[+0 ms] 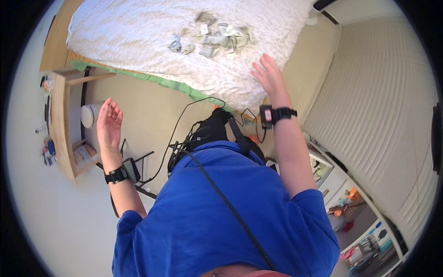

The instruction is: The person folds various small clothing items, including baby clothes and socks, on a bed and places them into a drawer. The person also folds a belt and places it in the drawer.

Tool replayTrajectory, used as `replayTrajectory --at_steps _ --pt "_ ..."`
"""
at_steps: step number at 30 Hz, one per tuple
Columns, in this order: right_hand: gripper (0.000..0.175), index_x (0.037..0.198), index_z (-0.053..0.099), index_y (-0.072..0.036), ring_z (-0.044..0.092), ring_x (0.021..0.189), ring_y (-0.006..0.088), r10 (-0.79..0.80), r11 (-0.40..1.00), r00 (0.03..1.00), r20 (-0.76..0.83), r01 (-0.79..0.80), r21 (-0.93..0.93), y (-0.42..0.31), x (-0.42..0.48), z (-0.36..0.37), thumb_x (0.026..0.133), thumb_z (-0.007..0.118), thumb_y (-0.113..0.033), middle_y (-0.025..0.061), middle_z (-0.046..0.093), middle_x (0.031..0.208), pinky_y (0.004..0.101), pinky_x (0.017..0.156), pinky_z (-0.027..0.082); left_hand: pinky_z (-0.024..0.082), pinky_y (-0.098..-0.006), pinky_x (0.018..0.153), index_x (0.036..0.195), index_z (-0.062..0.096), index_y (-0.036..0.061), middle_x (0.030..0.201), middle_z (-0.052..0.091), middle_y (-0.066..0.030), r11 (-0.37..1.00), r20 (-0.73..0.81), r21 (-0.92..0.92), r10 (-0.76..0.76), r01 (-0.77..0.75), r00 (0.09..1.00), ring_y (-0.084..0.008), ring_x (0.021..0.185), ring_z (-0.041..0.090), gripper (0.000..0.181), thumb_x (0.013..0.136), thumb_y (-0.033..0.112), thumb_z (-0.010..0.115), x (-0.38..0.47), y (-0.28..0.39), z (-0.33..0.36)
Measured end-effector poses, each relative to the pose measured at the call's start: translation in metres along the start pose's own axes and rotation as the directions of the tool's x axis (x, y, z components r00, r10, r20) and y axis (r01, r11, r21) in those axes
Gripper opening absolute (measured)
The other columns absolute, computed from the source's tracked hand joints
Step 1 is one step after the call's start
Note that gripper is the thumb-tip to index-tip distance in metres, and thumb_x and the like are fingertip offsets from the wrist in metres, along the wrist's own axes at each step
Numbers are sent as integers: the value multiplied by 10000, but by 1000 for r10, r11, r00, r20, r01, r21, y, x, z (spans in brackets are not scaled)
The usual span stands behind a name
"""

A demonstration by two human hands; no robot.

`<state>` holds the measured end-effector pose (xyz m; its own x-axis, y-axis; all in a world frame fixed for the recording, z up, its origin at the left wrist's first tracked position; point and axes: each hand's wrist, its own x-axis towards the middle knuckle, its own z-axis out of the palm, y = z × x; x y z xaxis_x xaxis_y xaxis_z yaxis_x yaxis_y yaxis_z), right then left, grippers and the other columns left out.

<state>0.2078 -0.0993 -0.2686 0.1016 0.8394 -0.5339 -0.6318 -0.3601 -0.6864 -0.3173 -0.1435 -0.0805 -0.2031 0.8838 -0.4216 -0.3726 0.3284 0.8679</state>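
On the bed [138, 31], covered by a white patterned sheet, lies a loose heap of small pale cloth items [221, 39] that look like socks. Some carry white paper tags [204, 28], and a pale blue piece [174, 43] sits at the heap's left side. My right hand [269, 77] is raised near the bed's right corner, fingers apart and holding nothing, short of the heap. Well to the left, away from the bed, my left hand [110, 123] is held up with its palm showing and fingers loosely bent; nothing is in it.
Black devices are strapped to my left wrist [129, 170] and right wrist [267, 117], and a black cable [173, 138] loops before my body. A wooden desk [64, 128] stands at left. White blinds [367, 83] and a shelf unit with various items [367, 239] are at right.
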Motion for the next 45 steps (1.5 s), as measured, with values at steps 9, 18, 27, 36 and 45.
replayTrajectory --at_steps 9,18,27,36,45 --pt "389 1366 540 -52 634 1148 239 -91 962 845 -527 211 173 14 -253 -259 1013 619 -197 96 648 1238 385 947 535 517 -288 916 1383 549 19 1135 658 -43 966 299 256 -124 46 946 -128 979 623 399 1025 187 599 29 -57 136" --pt "358 1292 605 -76 690 974 212 97 908 306 -947 361 210 175 -535 -420 950 675 -153 84 696 1117 363 839 567 491 -317 992 1383 536 34 1191 642 -41 851 568 524 -381 36 730 -127 1026 615 389 1025 179 586 -95 -118 279" --pt "917 1461 473 -152 511 1294 394 -465 782 333 -820 -279 -557 233 -545 -462 670 914 -295 234 518 1405 432 1042 467 502 -328 976 1322 577 33 1180 666 -53 633 524 773 -617 -25 587 -128 1007 629 325 1000 78 560 -263 -211 324" --pt "1205 1548 309 -441 62 1483 591 -96 435 742 -663 -568 -698 154 -465 -510 533 959 -460 202 27 1679 872 1015 226 494 -315 981 1288 585 50 1167 661 -51 537 373 844 -591 4 716 -125 1003 628 310 978 50 565 -327 -200 291" --pt "525 1267 669 -287 466 1267 502 -326 266 723 -610 -549 -792 218 -438 -498 777 737 -109 112 409 1483 629 967 501 513 -316 937 1273 590 55 1142 667 -46 512 287 856 -585 70 759 -125 1013 634 285 988 70 574 -350 -209 275"
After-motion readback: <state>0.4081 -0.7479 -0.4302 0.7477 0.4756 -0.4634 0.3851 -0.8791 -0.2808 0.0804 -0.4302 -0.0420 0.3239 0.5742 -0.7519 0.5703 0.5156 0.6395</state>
